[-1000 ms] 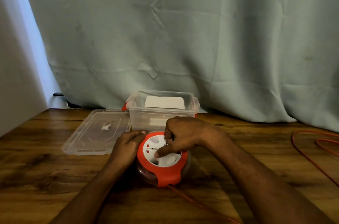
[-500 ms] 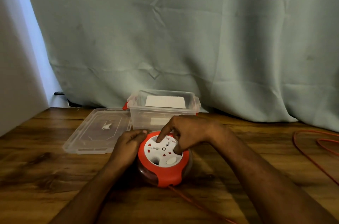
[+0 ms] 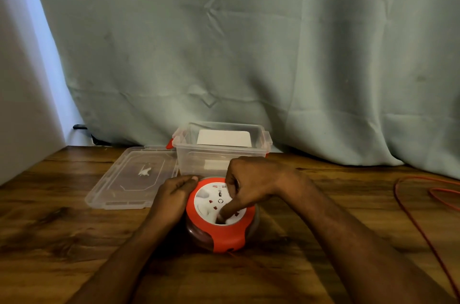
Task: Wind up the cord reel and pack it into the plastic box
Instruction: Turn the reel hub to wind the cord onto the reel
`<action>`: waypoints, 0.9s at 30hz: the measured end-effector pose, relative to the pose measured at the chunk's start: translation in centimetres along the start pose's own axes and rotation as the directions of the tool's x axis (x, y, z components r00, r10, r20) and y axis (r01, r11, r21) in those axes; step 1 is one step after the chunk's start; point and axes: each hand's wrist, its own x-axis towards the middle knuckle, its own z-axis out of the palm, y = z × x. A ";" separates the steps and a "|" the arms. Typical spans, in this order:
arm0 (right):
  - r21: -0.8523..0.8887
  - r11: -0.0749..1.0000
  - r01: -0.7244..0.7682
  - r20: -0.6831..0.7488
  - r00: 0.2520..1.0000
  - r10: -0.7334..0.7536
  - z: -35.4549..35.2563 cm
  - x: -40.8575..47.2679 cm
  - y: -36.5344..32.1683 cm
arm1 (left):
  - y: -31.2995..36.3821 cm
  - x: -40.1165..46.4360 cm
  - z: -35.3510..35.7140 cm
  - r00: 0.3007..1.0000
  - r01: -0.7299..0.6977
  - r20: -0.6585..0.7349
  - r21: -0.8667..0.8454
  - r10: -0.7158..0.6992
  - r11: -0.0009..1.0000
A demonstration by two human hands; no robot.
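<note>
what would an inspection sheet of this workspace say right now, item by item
surface: wooden table, dark grain.
job's things: orange and white cord reel stands on the table in front of the clear plastic box, which is open with a white label on its far wall; its lid lies flat to its left.
clutter: nothing seen.
hands: left hand grips the reel's side; right hand is curled over the white face, one finger down in a recess.
cables: orange cord leaves the reel's front and loops loose across the table at right.
surroundings: pale green curtain behind; white wall at left.
</note>
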 end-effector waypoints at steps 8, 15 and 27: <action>0.031 0.999 -0.019 0.026 0.999 0.018 0.0 0.1 -0.6 | -0.1 0.0 0.2 1.000 0.007 0.001 0.000 -0.007 1.000; 0.072 0.992 0.105 -0.037 0.994 -0.103 -1.6 -0.9 0.1 | 0.0 0.1 0.2 1.000 0.007 0.006 -0.025 -0.007 1.000; 0.138 0.985 0.105 0.039 0.993 -0.111 -1.0 -0.5 0.8 | 0.1 -0.1 0.1 0.998 0.014 0.054 -0.036 -0.012 0.999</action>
